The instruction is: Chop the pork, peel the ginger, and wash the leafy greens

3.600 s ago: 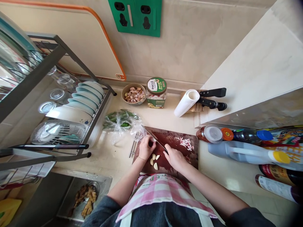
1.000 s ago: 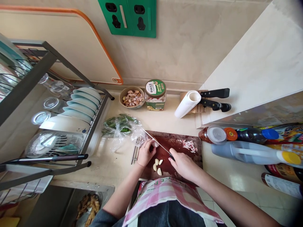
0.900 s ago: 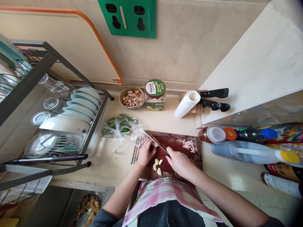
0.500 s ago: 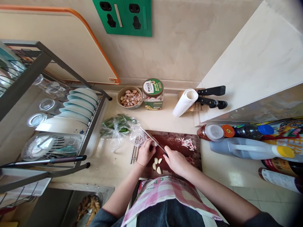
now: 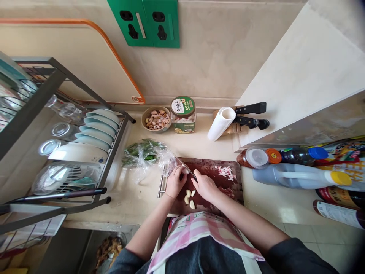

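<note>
My right hand (image 5: pixel 205 187) is closed around the handle of a knife (image 5: pixel 187 167), its blade slanting up and left over the dark red cutting board (image 5: pixel 205 167). My left hand (image 5: pixel 175 182) is curled at the board's left side, finger and thumb closed on a small pale piece (image 5: pixel 185 171) beside the blade; its kind is hard to make out. Several peeled garlic cloves (image 5: pixel 192 204) lie on the board between my wrists. Chopped pinkish-white bits (image 5: pixel 226 172) are heaped at the board's upper right, with redder minced meat (image 5: pixel 227 191) below, partly behind my right forearm.
A clear bag of green vegetables (image 5: pixel 145 152) touches the board's upper left. Behind stand a bowl of garlic (image 5: pixel 156 118), a green-lidded jar (image 5: pixel 183 114), a paper roll (image 5: pixel 221 123) and a knife block (image 5: pixel 234 125). A dish rack (image 5: pixel 114 148) is left; bottles (image 5: pixel 299 176) lie right.
My right hand and the knife have shifted slightly left, closer to my left hand. The blade now sits lower across the left fingertips. The whole view has tilted a little.
</note>
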Motion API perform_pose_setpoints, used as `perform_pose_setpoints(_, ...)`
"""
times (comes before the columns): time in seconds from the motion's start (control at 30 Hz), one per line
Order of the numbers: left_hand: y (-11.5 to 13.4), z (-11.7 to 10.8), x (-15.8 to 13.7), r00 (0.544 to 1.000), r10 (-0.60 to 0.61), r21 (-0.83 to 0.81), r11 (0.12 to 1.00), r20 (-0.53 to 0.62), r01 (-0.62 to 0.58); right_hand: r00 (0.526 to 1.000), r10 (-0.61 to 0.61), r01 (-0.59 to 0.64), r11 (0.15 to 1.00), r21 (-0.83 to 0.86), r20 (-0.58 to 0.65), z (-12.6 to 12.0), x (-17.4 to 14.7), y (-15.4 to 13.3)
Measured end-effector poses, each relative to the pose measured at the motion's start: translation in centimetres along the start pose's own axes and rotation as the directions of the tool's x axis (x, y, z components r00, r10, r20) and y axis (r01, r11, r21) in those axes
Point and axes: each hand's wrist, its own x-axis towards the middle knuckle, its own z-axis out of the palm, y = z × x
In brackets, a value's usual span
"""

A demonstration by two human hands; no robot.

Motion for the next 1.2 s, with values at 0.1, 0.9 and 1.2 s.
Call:
perform_pose_setpoints(0.1, -0.1, -0.1, 0.2, 1.0, 0.006, -0.019, 1.0, -0.008, -0.006, 0.999, -0.007, 0.016, 0.983, 0.183, -0.054, 0.0, 0.4, 1.0)
perform_pose_setpoints(0.9, -0.3, -0.8, 0.5, 0.997, 0.055, 0.011, 0.998, 0.06, -0.056, 0.996, 0.076, -0.082, 0.99, 0.119, 0.053, 1.5, -5.5, -0.3)
perform_pose_setpoints(1.2, 0.1, -0.8, 0.6, 0.998, 0.048, 0.01, 0.999, 0.034, -0.048, 0.997, 0.049, -0.054, 0.995, 0.083, 0.056, 1.1, -5.9, 0.1)
